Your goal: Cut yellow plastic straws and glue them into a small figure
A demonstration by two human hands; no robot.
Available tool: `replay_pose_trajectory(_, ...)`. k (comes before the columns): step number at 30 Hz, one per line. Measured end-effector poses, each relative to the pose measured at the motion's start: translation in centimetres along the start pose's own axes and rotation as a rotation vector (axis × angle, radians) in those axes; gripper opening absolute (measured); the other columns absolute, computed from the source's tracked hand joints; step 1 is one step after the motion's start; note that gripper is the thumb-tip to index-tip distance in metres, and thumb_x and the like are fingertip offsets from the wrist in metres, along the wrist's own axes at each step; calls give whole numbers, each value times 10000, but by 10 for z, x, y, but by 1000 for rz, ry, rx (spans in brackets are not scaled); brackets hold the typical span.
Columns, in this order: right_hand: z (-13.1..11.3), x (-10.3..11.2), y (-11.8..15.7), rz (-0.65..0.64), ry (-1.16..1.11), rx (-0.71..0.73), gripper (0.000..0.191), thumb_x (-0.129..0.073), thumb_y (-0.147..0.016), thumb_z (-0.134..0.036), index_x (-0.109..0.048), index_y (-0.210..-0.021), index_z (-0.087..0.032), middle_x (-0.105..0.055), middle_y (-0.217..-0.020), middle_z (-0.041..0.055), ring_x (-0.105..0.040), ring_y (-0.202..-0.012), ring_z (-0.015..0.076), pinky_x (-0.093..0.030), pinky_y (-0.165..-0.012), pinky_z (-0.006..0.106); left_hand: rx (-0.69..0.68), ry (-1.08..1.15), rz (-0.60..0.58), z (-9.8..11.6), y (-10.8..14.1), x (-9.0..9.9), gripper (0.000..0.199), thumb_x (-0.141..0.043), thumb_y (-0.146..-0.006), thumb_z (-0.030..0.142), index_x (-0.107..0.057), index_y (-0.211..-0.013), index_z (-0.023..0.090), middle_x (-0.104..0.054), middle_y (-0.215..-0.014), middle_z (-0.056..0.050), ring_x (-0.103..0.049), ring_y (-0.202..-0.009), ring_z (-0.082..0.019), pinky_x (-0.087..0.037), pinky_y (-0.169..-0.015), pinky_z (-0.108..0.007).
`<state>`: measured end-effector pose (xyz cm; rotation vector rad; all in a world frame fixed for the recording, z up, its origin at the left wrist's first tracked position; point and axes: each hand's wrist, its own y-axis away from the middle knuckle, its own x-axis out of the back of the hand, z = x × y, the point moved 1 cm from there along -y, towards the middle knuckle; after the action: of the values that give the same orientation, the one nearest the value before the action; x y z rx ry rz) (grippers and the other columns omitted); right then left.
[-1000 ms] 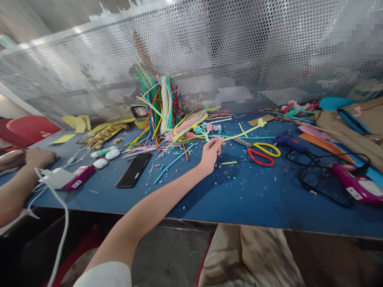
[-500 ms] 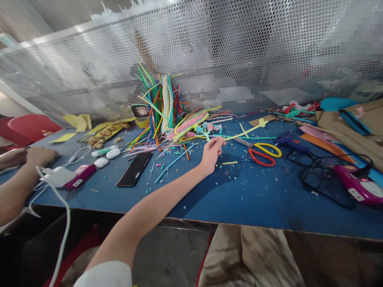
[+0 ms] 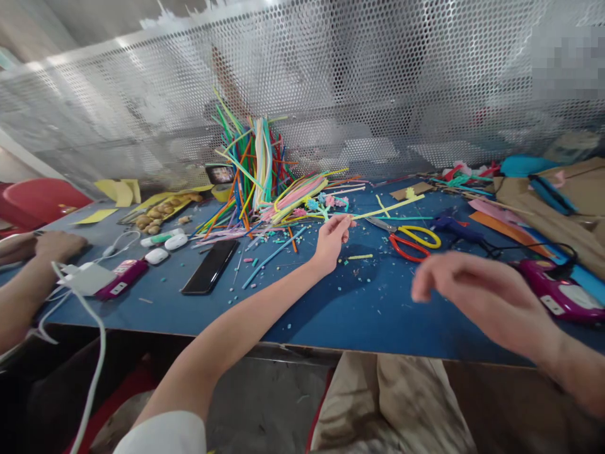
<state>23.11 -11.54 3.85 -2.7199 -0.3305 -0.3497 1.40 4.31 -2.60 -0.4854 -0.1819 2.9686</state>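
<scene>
My left hand [image 3: 331, 243] pinches one end of a pale yellow pipe cleaner [image 3: 387, 208] between thumb and fingers. The stem points to the right and slightly away from me, and a small yellow tuft [image 3: 409, 192] shows near its far end. Over the right part of the table hovers my right hand [image 3: 477, 293], blurred by motion, its fingers bent downward; nothing shows in it. Scissors [image 3: 416, 243] with one red and one yellow handle lie between the hands. A short yellow piece [image 3: 360, 256] rests on the table beside my left hand.
Many coloured pipe cleaners [image 3: 262, 164] stand and lie at the back. A black phone [image 3: 211, 268] lies left of my forearm. On the right are a blue glue gun [image 3: 456, 228] and a magenta power strip [image 3: 560, 293]. Another person's hands [image 3: 59, 246] rest at far left.
My right hand has come into view from the right. The yellow pipe cleaner's far end looks different, its tuft smaller and turned. My left hand has hardly moved.
</scene>
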Motion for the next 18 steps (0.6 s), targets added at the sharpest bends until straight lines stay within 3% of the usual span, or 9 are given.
replay_pose_trajectory(2,17,-2,-24,26,-45,-122,166,-570,-918,-401,-691,-952,-292,-704,-968,53,-669,-846,228,-570,-792,409,-11,-13,-27,1,1,-1,208,-722,-794,337,-705,-917,170,-672,-845,-29,-450,-585,-50,-363,-543,-193)
replay_pose_trajectory(4,37,-6,-49,42,-40,-217,300,-623,-869,-402,-666,-1126,-254,-692,-1114,82,-680,-892,231,-571,-825,417,-13,-36,-53,1,2,-1,230,-721,-798,353,-714,-935,168,-683,-874,-38,-456,-599,-52,-365,-553,-193)
replay_pose_trajectory(7,64,-15,-77,87,-47,-214,443,-646,-841,-409,-611,-1249,-239,-665,-1204,99,-686,-884,223,-583,-817,415,-11,-100,-101,-1,5,-3,276,-710,-811,393,-721,-965,164,-693,-877,-39,-453,-599,-57,-364,-558,-197)
replay_pose_trajectory(12,80,-25,-93,209,22,-86,315,-637,-842,-439,-694,-1081,-241,-732,-918,51,-683,-794,218,-574,-816,419,-50,-227,-221,0,12,-8,293,-702,-820,418,-726,-962,164,-710,-837,-42,-514,-630,-87,-384,-597,-214)
replay_pose_trajectory(18,84,-24,-95,219,7,-32,231,-636,-844,-408,-727,-986,-250,-747,-943,36,-698,-814,216,-559,-838,420,-92,-309,-338,1,14,-12,235,-684,-842,370,-723,-942,161,-723,-859,-66,-623,-759,-136,-443,-705,-240)
